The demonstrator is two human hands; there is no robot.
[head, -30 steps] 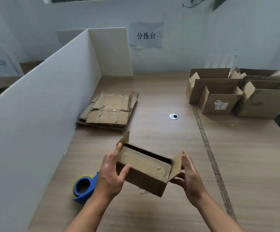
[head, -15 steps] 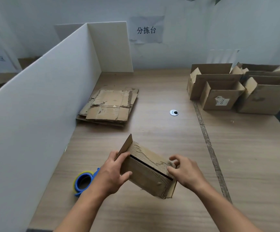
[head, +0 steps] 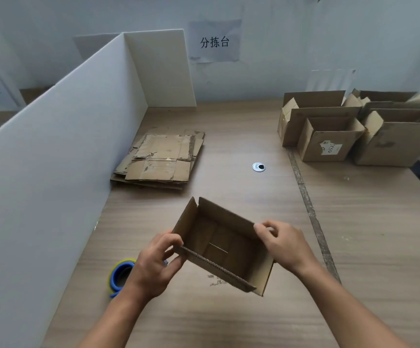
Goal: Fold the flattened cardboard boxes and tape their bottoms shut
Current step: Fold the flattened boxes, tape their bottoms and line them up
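- We hold the small brown cardboard box between both hands over the front of the pale wooden bench, tipped so its open mouth faces us.
- Its bottom flaps lie folded in, a thin pale line marking their seam. From inside we cannot tell whether tape covers it, and we judge it does not yet.
- To do this step well, we should square the walls and press the flaps flush so the seam shows no gap. Then we turn the box bottom-up on the bench, where one palm can pin it.
- The blue tape roll with a yellow edge lies on the bench just beside our left wrist, so that hand looks the natural one to fetch it.
- Our left hand has a firm grip on the near-left corner, fingers and thumb curled round the corrugated edge.
- Our right hand takes its grip on the right wall's rim, fingers hooked over the edge, back of the hand towards us.
- Both forearms rise from the lower edge of the view and converge on the box.
- The stack of flattened brown cardboard lies beside the white partition board; folded open boxes stand far right.
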